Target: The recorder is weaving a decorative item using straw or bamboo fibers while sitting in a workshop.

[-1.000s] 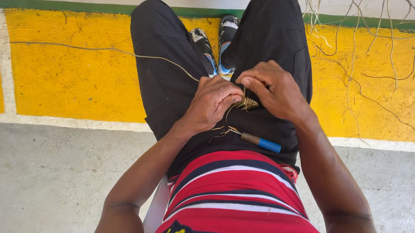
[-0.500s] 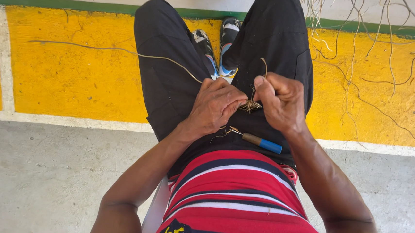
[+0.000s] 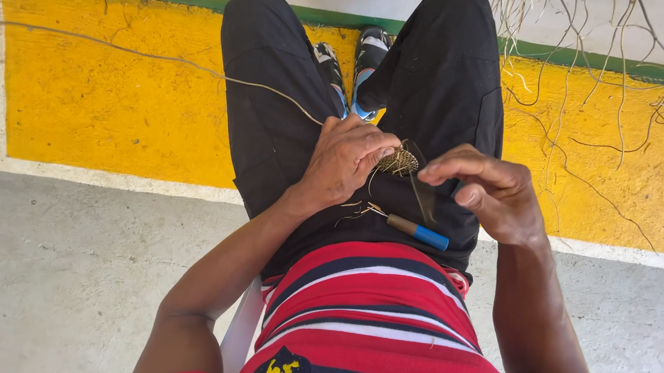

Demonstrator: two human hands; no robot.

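My left hand [image 3: 343, 164] covers most of the small woven coil [image 3: 400, 162]. The long fibre [image 3: 162, 58] runs off the edge, and the dark strip [image 3: 423, 197] by my right hand [image 3: 491, 194] is perhaps a blade.

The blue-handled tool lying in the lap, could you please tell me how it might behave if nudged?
The blue-handled tool looks slim and round, so it would probably roll. It rests on sloping black trousers, so it might slide off. It seems stiff and light.
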